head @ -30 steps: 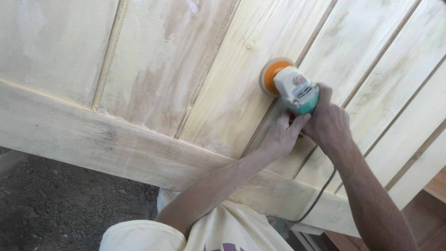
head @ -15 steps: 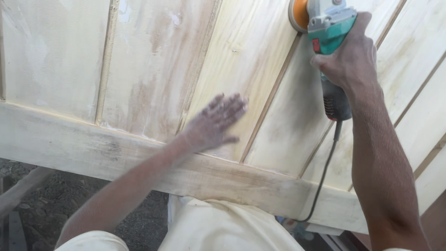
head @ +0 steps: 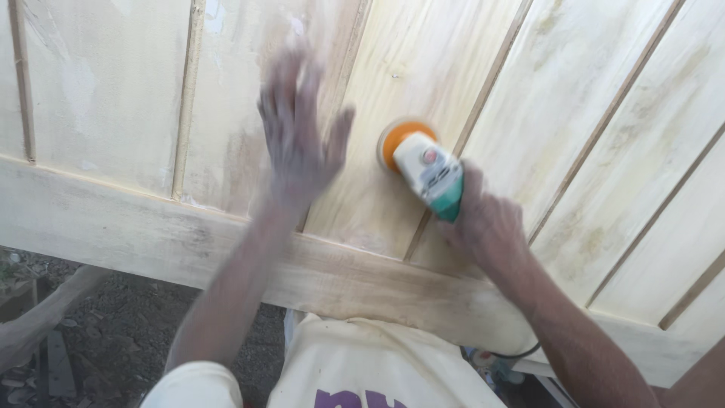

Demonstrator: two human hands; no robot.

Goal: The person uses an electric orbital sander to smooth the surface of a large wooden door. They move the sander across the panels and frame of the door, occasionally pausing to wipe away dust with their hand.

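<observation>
— Head view first: where is the sander [head: 427, 168]?

— Right hand [head: 487, 227] wraps its rear body, fingers closed around it, orange pad flat against the pale wooden panel [head: 604, 113].

— And the left hand [head: 298, 136]?

— Fingers spread wide, blurred, flat over the boards just beside the pad (holding nothing).

— Handling?

— Rigid and compact; likely buzzes, so gripping the body behind the head looks soundest.
</observation>
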